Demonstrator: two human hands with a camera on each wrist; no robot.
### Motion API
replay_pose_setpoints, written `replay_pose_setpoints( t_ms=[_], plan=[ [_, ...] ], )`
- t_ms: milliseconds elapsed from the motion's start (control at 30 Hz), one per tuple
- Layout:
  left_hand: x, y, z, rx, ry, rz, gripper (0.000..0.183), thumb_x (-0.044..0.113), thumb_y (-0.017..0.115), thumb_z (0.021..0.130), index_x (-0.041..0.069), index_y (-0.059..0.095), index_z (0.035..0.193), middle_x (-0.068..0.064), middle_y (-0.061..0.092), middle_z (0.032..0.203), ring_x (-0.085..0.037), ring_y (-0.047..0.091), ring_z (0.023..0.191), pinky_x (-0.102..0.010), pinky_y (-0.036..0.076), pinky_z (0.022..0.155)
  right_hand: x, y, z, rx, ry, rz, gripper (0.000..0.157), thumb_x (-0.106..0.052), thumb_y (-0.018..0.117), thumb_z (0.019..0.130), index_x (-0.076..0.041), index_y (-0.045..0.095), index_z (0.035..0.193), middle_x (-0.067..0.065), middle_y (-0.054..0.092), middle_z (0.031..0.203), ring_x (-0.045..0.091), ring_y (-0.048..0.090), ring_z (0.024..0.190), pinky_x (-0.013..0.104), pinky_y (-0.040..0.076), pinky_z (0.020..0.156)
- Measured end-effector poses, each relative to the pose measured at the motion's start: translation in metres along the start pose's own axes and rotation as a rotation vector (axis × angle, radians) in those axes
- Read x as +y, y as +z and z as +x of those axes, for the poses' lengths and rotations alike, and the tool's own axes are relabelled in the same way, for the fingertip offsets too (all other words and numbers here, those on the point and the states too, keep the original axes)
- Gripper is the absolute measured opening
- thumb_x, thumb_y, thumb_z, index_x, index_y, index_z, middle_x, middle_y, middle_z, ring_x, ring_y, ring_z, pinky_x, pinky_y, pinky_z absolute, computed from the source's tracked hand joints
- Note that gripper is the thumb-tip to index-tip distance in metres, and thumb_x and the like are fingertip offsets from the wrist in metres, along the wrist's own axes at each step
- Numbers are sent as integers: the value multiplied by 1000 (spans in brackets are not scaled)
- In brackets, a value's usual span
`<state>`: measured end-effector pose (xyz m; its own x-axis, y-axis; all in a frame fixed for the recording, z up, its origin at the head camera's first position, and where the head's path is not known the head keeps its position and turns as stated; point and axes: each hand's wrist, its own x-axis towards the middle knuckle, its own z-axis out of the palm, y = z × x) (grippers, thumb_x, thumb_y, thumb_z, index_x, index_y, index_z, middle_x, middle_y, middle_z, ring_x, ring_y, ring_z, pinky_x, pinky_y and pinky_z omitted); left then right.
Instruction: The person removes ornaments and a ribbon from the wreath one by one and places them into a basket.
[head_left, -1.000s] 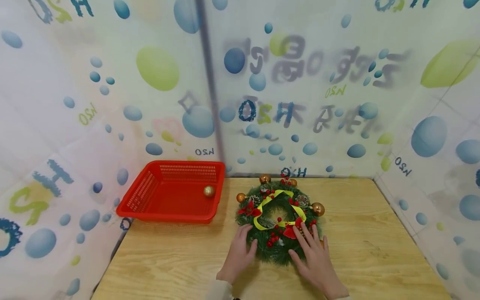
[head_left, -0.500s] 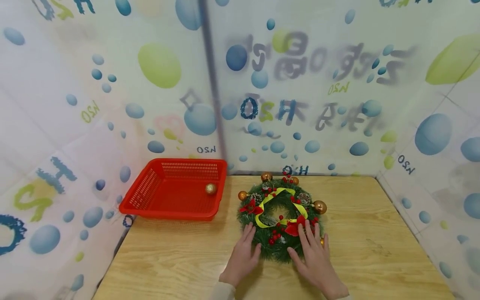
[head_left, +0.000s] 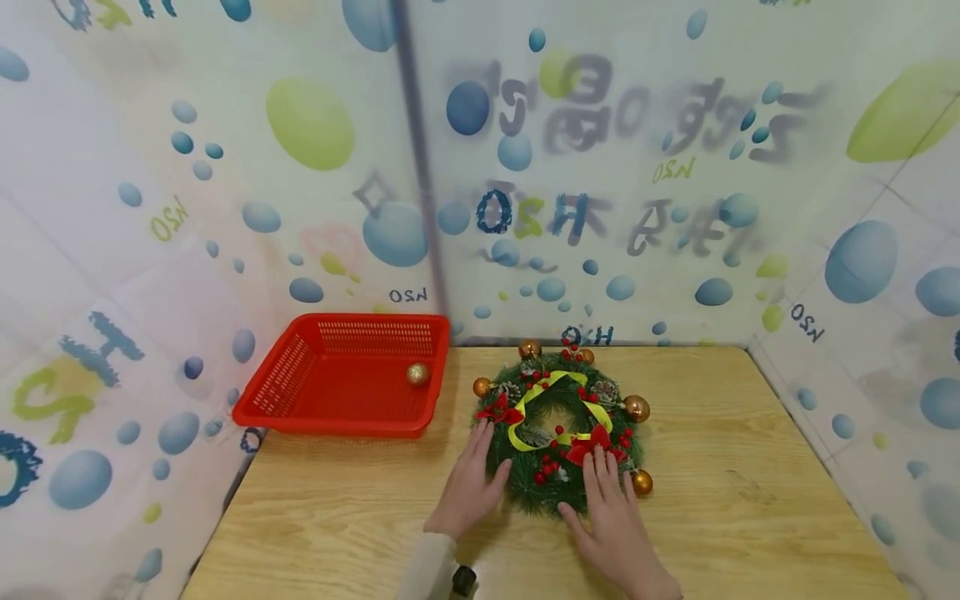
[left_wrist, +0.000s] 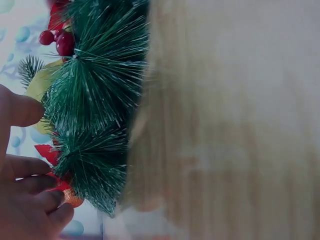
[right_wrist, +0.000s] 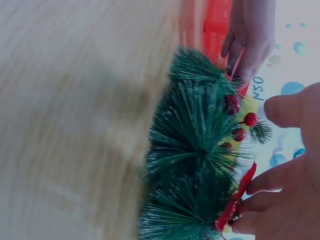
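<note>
A green Christmas wreath (head_left: 540,492) lies flat on the wooden table, trimmed with red berries, pine cones, a yellow ribbon (head_left: 517,437) and shiny orange-gold balls. My left hand (head_left: 468,483) lies along its front left edge, fingers extended, the tips just below a red cloth flower (head_left: 500,410). At the front right, the fingertips of my right hand (head_left: 611,521) rest at a second red flower (head_left: 592,447), fingers fairly straight and thumb apart. In the right wrist view, those fingers meet the red petals (right_wrist: 240,195). An orange ball (head_left: 641,482) shows beside the right hand.
A red plastic basket (head_left: 337,429) with slotted sides stands at the back left, holding one gold ball (head_left: 417,374). Behind the wooden table (head_left: 757,500) hangs a patterned curtain (head_left: 645,167) on several sides. A small black object (head_left: 463,580) sits by the left sleeve.
The left hand has slid up along the wreath's left edge toward the red flower there. The right hand has shifted slightly left, uncovering the orange ball. The basket has stayed put.
</note>
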<state>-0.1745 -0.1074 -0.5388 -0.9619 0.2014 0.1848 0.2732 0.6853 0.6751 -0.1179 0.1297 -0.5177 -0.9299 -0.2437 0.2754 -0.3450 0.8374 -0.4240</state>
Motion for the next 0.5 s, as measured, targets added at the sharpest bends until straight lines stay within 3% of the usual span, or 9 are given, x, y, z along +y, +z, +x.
replay_pose_setpoints(
  t_ms=[167, 500],
  plan=[
    [3, 1, 5, -55, -41, -30, 71, 39, 54, 104, 6, 27, 160, -13, 21, 169, -35, 33, 151, -54, 37, 119, 3, 5, -1, -36, 19, -20, 79, -39, 63, 99, 10, 33, 153, 32, 28, 160, 55, 27, 146, 78, 25, 111],
    [5, 3, 2, -77, -62, -29, 71, 40, 55, 103, 6, 29, 160, -12, 24, 168, -37, 34, 150, -54, 39, 117, 11, 6, 2, -14, 6, -10, 76, -38, 62, 100, 9, 33, 153, 32, 29, 160, 57, 31, 144, 80, 25, 109]
  ],
)
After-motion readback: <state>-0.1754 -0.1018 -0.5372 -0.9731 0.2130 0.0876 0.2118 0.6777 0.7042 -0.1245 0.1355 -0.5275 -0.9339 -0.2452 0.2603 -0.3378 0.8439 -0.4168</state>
